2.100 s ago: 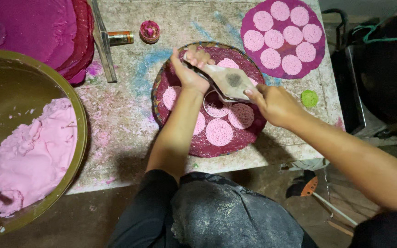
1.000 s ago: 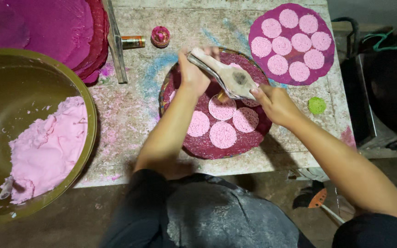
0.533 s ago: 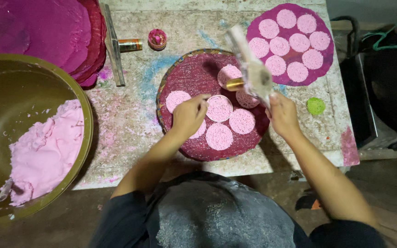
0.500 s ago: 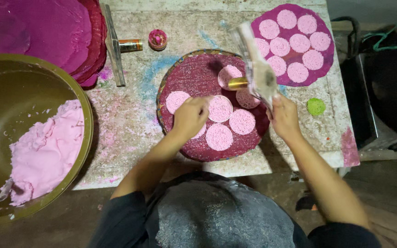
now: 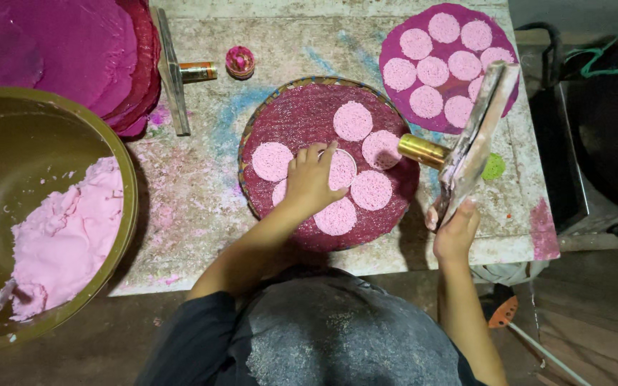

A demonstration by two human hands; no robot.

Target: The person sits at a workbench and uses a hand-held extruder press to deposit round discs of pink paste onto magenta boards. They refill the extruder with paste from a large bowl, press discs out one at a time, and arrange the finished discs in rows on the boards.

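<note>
A round woven tray (image 5: 291, 114) covered in dark pink sits in the middle of the table with several pale pink dough discs (image 5: 352, 120) on it. My left hand (image 5: 311, 179) lies flat on the tray, fingers spread over the discs near its centre. Off the tray's right edge, my right hand (image 5: 455, 230) grips the lower end of a flat press paddle (image 5: 475, 143) with a brass cylinder (image 5: 421, 150) on its face; the paddle stands tilted upright.
A large olive bowl (image 5: 119, 154) with pink dough (image 5: 62, 239) is at the left. Stacked magenta mats (image 5: 73, 50) lie at the back left, a second mat with discs (image 5: 395, 43) at the back right. A small pink cup (image 5: 239, 61), a metal bar (image 5: 169, 71) and a green lump (image 5: 493, 166) rest on the table.
The right hand has drawn the press paddle off the tray to the right and stood it more upright. The left hand has slid from the tray's far edge onto the discs near the middle.
</note>
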